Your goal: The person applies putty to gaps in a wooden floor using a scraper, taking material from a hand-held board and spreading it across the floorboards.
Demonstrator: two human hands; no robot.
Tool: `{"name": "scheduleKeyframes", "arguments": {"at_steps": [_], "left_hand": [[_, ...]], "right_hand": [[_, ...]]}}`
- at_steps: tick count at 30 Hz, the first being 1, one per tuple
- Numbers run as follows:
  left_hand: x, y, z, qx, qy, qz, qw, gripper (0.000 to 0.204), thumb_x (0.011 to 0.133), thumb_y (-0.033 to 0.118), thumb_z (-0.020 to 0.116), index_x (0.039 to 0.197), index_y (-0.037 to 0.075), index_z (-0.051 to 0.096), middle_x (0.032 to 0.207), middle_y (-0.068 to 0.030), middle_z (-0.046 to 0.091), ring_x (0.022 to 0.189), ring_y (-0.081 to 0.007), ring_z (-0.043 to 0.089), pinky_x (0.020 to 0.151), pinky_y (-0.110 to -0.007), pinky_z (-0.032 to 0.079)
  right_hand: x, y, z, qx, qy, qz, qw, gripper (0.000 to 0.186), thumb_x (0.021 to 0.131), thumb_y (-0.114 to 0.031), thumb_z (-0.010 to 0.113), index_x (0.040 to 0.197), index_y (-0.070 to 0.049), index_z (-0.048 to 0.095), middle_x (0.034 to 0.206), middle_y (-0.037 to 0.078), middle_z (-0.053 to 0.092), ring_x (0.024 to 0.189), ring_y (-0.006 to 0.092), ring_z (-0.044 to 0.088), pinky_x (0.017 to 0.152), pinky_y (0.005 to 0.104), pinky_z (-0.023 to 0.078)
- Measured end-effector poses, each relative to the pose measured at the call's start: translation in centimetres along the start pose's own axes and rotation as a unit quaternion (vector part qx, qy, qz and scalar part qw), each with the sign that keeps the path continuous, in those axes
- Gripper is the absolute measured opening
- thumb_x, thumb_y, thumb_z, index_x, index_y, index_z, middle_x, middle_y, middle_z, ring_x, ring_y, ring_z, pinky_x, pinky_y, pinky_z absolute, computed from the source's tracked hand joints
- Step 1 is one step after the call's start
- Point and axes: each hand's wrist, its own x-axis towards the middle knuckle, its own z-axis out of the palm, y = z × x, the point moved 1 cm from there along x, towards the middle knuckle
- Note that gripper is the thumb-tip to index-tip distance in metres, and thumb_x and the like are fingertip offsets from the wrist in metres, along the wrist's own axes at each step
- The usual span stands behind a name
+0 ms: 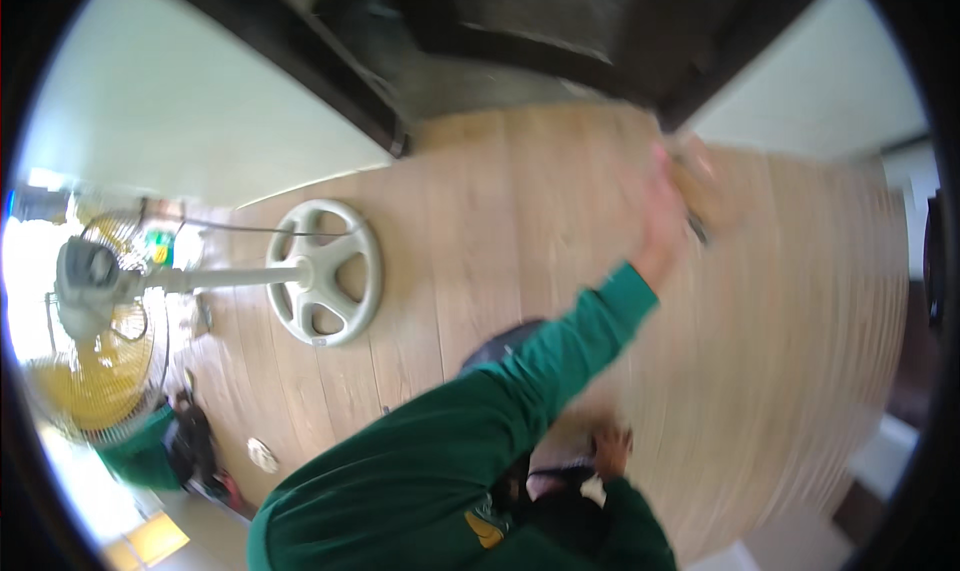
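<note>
My left hand (662, 211), at the end of an outstretched green sleeve, reaches over the wood-plank floor (540, 201) near the dark door frame. Motion smears its fingers, which seem closed around a tan object (703, 193) with a dark end; its kind is too blurred to tell. Lower down, close to my body, my right hand (610, 453) rests beside my bent leg with its fingers apart and nothing visible in them.
On the left stands a fan (105, 341) with yellow blades and a round white spoked base (372, 261); its cord runs past the base. Dark door frames (530, 51) and pale walls (210, 101) border the far side. A small white item (262, 455) lies at lower left.
</note>
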Motion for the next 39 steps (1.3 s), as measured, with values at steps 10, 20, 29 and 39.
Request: {"name": "scheduleKeyframes", "arguments": {"at_steps": [10, 20, 29, 39], "left_hand": [[0.4, -4.0, -0.2, 0.091, 0.027, -0.202, 0.975, 0.06, 0.105, 0.054, 0.043, 0.109, -0.002, 0.065, 0.103, -0.0071, 0.069, 0.091, -0.0171, 0.063, 0.087, -0.034, 0.049], [-8.4, -4.1, 6.0, -0.013, -0.253, -0.444, 0.859, 0.055, 0.105, 0.052, 0.044, 0.119, 0.002, 0.062, 0.111, -0.0079, 0.069, 0.097, -0.0176, 0.067, 0.085, -0.039, 0.055], [-16.1, -5.1, 6.1, 0.071, -0.262, -0.56, 0.783, 0.059, 0.103, 0.056, 0.046, 0.122, 0.003, 0.061, 0.123, -0.0114, 0.066, 0.105, -0.0208, 0.065, 0.086, -0.038, 0.055], [-15.8, -7.4, 6.1, 0.287, -0.365, -0.221, 0.858, 0.051, 0.106, 0.046, 0.045, 0.097, 0.0, 0.063, 0.082, -0.0013, 0.063, 0.077, -0.0081, 0.056, 0.068, -0.029, 0.05]], "right_hand": [[5.7, 3.3, -20.1, 0.285, 0.167, 0.122, 0.936, 0.032, 0.084, 0.005, 0.052, 0.112, -0.002, 0.064, 0.113, 0.018, 0.064, 0.103, 0.0348, 0.058, 0.09, 0.0409, 0.047], [-2.0, -2.3, -39.4, 0.141, 0.497, 0.043, 0.855, 0.049, 0.108, -0.026, 0.036, 0.147, 0.003, 0.033, 0.147, 0.025, 0.04, 0.133, 0.0405, 0.044, 0.11, 0.0496, 0.036], [-2.2, 0.3, -35.6, 0.179, 0.496, -0.01, 0.849, 0.048, 0.102, -0.017, 0.04, 0.147, 0.001, 0.041, 0.149, 0.022, 0.039, 0.142, 0.0358, 0.037, 0.116, 0.049, 0.031], [-6.4, 7.5, -36.6, 0.234, 0.584, 0.279, 0.726, 0.046, 0.095, 0.0, 0.044, 0.141, 0.002, 0.05, 0.145, 0.019, 0.047, 0.133, 0.0321, 0.046, 0.114, 0.0423, 0.033]]}}
